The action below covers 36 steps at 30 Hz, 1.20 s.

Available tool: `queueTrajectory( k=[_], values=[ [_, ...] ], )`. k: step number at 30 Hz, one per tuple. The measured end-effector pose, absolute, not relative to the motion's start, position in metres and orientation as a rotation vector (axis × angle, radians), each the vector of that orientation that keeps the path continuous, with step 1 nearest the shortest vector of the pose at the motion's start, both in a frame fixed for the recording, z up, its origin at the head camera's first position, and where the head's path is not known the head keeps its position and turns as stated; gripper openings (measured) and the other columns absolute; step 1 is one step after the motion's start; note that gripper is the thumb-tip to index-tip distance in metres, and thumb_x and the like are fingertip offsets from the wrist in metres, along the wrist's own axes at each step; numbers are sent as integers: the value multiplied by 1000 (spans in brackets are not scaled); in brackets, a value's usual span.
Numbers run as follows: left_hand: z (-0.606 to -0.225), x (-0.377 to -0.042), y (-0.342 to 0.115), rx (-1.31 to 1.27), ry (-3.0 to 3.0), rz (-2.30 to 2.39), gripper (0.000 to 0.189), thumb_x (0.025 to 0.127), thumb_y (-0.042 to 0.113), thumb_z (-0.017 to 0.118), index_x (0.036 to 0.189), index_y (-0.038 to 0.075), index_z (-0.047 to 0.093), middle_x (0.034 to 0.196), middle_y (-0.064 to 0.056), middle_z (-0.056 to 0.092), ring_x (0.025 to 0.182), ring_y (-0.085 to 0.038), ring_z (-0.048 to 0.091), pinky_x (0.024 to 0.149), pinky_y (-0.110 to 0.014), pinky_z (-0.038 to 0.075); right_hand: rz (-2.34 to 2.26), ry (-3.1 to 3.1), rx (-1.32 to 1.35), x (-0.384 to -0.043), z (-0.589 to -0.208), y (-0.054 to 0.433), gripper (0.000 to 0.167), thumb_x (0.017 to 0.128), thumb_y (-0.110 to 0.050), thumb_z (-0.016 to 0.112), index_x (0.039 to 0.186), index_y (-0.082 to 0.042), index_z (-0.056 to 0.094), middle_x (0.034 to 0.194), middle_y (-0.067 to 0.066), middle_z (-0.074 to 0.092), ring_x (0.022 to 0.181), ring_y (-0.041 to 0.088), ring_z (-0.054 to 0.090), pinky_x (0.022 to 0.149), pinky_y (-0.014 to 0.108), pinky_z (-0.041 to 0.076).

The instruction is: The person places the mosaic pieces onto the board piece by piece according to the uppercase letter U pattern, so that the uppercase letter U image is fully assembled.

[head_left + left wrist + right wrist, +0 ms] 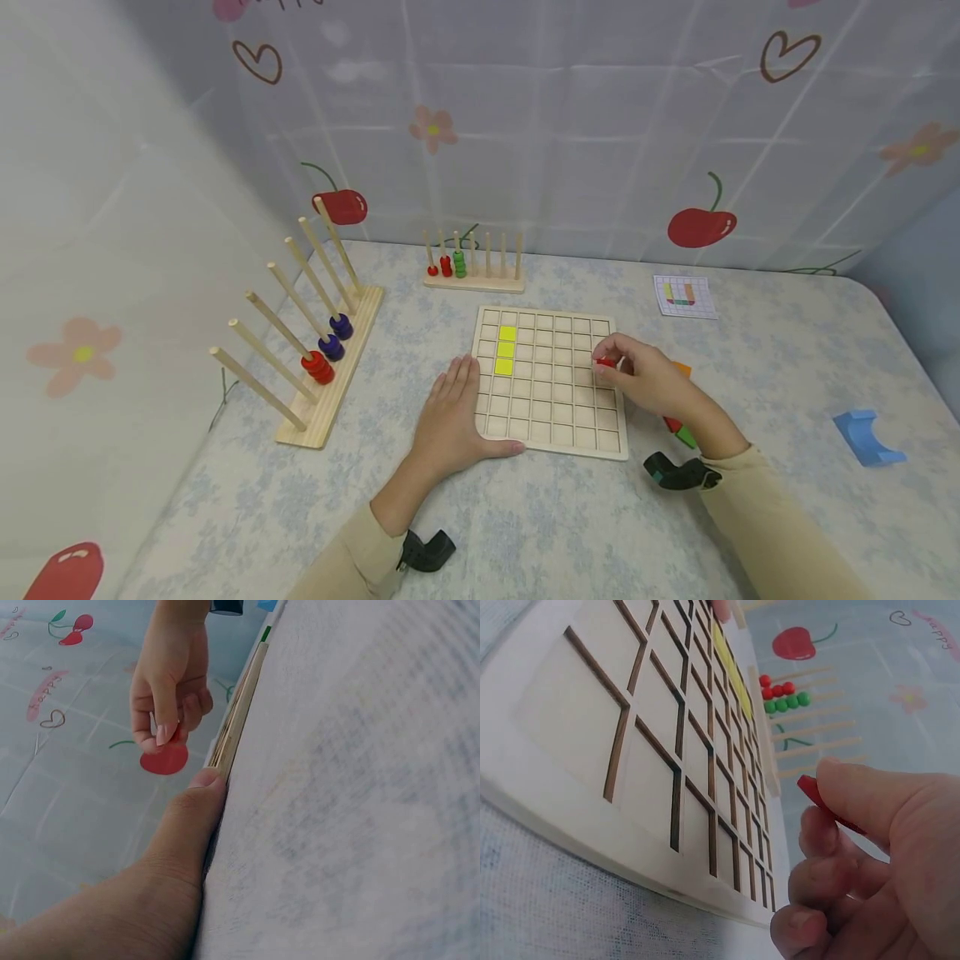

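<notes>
A square wooden grid board (562, 412) lies on the table, with three yellow tiles (504, 367) in a line down its second column from the left. My left hand (448, 427) rests at the board's left front corner, fingers straight along the left side and the thumb at the front edge. Between thumb and index finger, my right hand (647, 377) pinches a small red tile (826, 801) over the board's right side. In the right wrist view that tile is held up off the grid, tilted. Orange (682, 369), red and green tiles (686, 436) lie partly hidden beneath the right forearm.
To the left stands a large wooden peg rack (362, 329) with red and blue rings. A smaller bead rack (480, 284) is behind the board. A printed pattern card (697, 308) lies at the back right, and a blue curved piece (858, 437) sits far right.
</notes>
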<state>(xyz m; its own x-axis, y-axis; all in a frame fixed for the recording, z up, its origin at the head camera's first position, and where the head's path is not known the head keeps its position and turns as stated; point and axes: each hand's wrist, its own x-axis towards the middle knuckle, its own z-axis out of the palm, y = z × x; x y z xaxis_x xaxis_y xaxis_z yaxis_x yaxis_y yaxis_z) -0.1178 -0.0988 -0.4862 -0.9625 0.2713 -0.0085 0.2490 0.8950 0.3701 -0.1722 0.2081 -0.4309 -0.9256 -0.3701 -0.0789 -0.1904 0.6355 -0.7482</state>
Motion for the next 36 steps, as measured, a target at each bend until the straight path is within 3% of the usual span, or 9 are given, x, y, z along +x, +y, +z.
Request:
queueTrajectory(
  k=[10,19,25,36],
  values=[
    [-486,-118,-99,398,2991,577,144,60,90,63,159,3,7,168,-12,7,156,-24,3,127,-42,8,-1243,2610,-409,-171,-431,199,22,86,-23,78,92,-13,59,83,3,60,66,14,50,57,23,42],
    [-487,-119,-99,397,2988,569,144,60,91,63,159,3,6,168,-11,7,156,-24,3,127,-42,7,-1208,2623,-416,-172,-430,190,12,90,-24,74,99,-17,69,81,2,58,70,17,50,58,24,42],
    [-486,-119,-99,399,2990,564,143,60,91,62,159,4,6,168,-11,7,156,-24,2,127,-42,7,-1200,2587,-445,-173,-432,187,15,94,-25,69,105,-16,73,83,1,59,73,18,50,60,24,43],
    [-485,-119,-99,398,2985,556,144,60,92,61,159,4,6,168,-11,7,157,-23,2,127,-42,7,-1190,2646,-447,-174,-437,182,20,86,-22,78,105,-14,77,88,2,66,78,19,54,62,22,45]
  ],
)
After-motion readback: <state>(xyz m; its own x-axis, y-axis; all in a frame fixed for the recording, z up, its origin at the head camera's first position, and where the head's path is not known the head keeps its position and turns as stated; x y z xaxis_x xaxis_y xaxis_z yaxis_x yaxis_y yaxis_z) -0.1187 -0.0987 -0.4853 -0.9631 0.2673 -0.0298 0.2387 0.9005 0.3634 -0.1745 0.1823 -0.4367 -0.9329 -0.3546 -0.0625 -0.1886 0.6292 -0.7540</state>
